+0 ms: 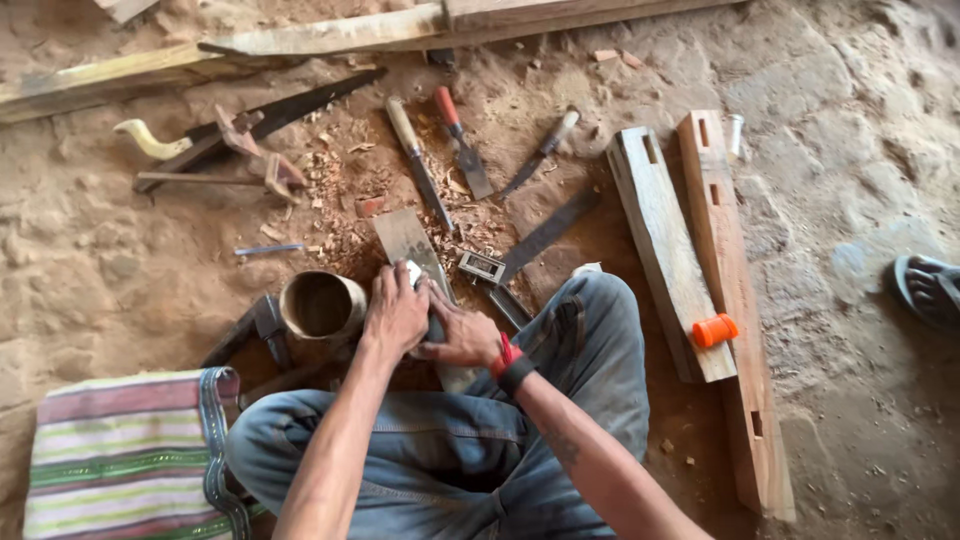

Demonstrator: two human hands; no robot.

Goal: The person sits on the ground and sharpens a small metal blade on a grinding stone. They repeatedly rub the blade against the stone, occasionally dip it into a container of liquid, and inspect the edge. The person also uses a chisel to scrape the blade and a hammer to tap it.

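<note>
Steel under both palms: my left hand [395, 312] is curled over a small pale blade [414, 272], pressing it down, and my right hand [462, 338] lies flat-fingered beside it on the grey sharpening stone [408, 240] between my knees. I judge the blade stiff, thin and keen-edged, best gripped by its blunt back. A round tin [322, 305] stands just left; chisels [462, 142] lie beyond among shavings.
</note>
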